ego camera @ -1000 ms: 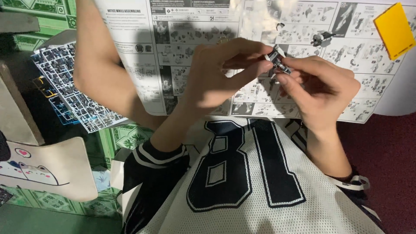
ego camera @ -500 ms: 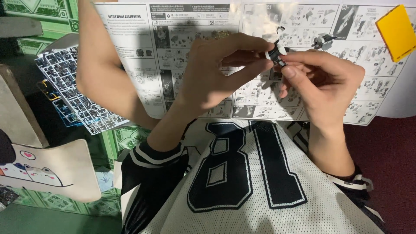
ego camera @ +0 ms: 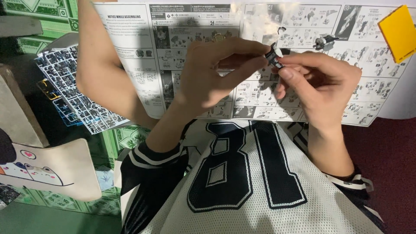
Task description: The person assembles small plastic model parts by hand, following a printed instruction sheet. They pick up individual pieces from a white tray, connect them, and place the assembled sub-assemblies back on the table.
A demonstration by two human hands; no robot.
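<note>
**Black-and-white plastic piece taking shape between two hands**

Dark plastic with a white end: the small model part is being held up in front of the chest, just above the instruction sheet, and both hands are meeting on it. The left hand is reaching across with its fingers closed on the near side of the part, while the right hand is pinching the other side between thumb and forefinger. Both grips are clamped on the same piece; whether a second piece is being pressed into it is too small to tell.

Judging by the scene, the build is sitting at an early-to-middle stage. One small grey sub-assembly is lying finished on the sheet, near the right hand, and the part in hand is only a few pieces large. Much is left: the parts frames, dark and blue, are lying to the left with most of their pieces uncut, and the sheet is showing many panels of steps.

A yellow card is resting at the sheet's far right corner. A beige cartoon-printed pouch is lying at the lower left on the green patterned mat. The person is wearing a white mesh jersey with dark numerals.
</note>
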